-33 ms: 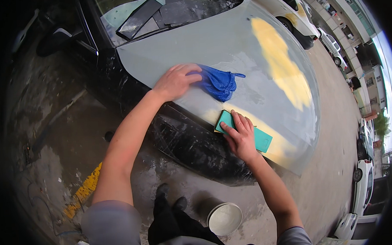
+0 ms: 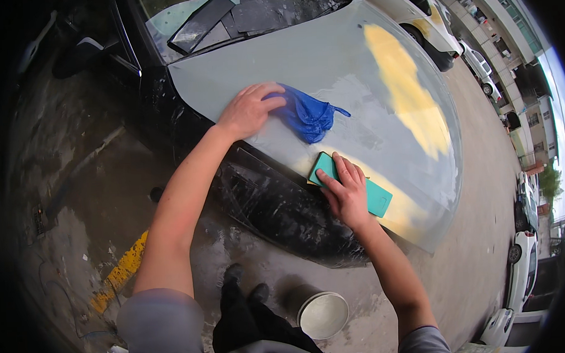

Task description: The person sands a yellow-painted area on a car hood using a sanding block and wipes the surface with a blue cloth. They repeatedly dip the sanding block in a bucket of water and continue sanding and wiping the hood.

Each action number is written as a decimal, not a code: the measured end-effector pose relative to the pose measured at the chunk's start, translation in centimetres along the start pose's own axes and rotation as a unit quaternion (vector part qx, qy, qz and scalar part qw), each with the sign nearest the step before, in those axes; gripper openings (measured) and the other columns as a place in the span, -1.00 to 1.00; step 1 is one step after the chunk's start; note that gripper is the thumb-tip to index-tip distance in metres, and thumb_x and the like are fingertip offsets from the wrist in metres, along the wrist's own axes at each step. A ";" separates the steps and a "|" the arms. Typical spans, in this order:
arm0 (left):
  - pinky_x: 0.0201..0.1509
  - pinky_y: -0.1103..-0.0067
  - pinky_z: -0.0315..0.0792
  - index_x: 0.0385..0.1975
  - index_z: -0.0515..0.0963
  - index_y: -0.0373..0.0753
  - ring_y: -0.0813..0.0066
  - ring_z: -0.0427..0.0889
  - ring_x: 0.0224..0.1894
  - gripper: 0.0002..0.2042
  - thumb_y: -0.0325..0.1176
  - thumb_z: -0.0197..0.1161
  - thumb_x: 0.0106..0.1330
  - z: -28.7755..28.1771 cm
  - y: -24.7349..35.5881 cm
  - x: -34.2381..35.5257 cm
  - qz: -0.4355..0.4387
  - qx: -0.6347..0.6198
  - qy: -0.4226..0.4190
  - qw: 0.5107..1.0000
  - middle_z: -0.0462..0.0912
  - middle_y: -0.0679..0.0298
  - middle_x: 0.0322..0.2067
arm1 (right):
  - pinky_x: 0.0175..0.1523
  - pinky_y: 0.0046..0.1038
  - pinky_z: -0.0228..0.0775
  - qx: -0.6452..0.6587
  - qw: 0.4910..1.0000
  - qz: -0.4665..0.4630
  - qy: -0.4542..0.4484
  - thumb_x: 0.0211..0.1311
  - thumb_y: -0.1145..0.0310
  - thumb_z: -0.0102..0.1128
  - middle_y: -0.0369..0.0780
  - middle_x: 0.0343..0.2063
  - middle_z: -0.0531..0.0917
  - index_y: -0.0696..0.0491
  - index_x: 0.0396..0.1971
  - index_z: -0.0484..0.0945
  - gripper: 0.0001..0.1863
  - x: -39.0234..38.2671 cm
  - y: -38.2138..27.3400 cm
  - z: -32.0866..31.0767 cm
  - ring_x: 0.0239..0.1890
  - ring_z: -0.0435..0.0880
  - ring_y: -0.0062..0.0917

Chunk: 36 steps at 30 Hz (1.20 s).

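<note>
A blue cloth [image 2: 310, 116] hangs from my left hand [image 2: 249, 108], bunched over the grey car hood [image 2: 258, 54]. Its fingers are closed on one end, and the loose end trails to the right. Lower down, my right hand [image 2: 347, 189] grips a long turquoise sanding block [image 2: 378, 198], thumb on the near side and fingers across the top. The block rests along the hood's near edge, on a strip of yellow filler [image 2: 399, 213]. A larger yellow filler patch [image 2: 408, 89] covers the hood's far right part. Wet streaks show on the grey surface.
A white bucket [image 2: 324, 315] with cloudy liquid stands on the floor beside my feet. Below the hood is the black fender [image 2: 284, 220]. Dark sheets [image 2: 225, 21] lie against the windshield. A white car [image 2: 417, 13] is parked beyond, with several others at the right.
My left hand and the blue cloth have shifted slightly up and to the left. My right hand and the sanding block have barely moved.
</note>
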<state>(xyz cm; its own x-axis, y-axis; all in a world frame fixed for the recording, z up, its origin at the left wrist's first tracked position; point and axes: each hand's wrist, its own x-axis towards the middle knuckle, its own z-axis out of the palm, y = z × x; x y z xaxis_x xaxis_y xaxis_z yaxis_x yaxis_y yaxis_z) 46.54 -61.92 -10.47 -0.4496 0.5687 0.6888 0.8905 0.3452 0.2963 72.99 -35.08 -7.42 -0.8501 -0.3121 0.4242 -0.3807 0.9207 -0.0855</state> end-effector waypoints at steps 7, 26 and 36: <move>0.59 0.18 0.50 0.20 0.75 -0.07 0.15 0.56 0.54 -0.59 -0.56 0.27 0.38 2.0 -3.0 -0.4 -0.094 0.064 0.111 0.987 0.66 0.29 0.40 | 0.33 0.05 0.45 -0.033 0.999 -0.006 0.031 0.25 0.36 0.56 0.16 0.47 0.58 -0.18 0.28 0.82 -0.46 1.8 -1.1 2.4 0.35 0.62 0.07; 0.52 0.23 0.59 0.15 0.77 -0.10 0.13 0.63 0.48 -0.62 -0.58 0.25 0.41 2.9 -3.5 -1.3 -0.082 0.052 0.152 0.984 0.71 0.30 0.38 | 0.34 0.00 0.41 -0.063 0.997 -0.039 0.012 0.30 0.35 0.54 0.11 0.48 0.57 -0.21 0.32 0.80 -0.45 5.4 -3.6 5.2 0.36 0.61 0.01; 0.51 0.21 0.59 0.15 0.76 -0.08 0.13 0.62 0.49 -0.61 -0.58 0.24 0.40 2.7 -3.2 -1.4 -0.096 0.040 0.148 0.983 0.70 0.30 0.38 | 0.39 0.04 0.42 -0.051 0.998 -0.036 0.001 0.25 0.36 0.63 0.16 0.52 0.56 -0.20 0.33 0.82 -0.40 5.6 -4.3 5.2 0.39 0.62 0.06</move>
<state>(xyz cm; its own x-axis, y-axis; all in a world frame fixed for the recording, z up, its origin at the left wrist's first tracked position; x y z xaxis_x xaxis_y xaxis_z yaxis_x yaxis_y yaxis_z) 44.08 -61.83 -14.13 -0.5592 0.2482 0.7910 0.7772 0.4891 0.3959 67.99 -41.99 -9.40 -0.8211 -0.3775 0.4281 -0.4013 0.9152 0.0374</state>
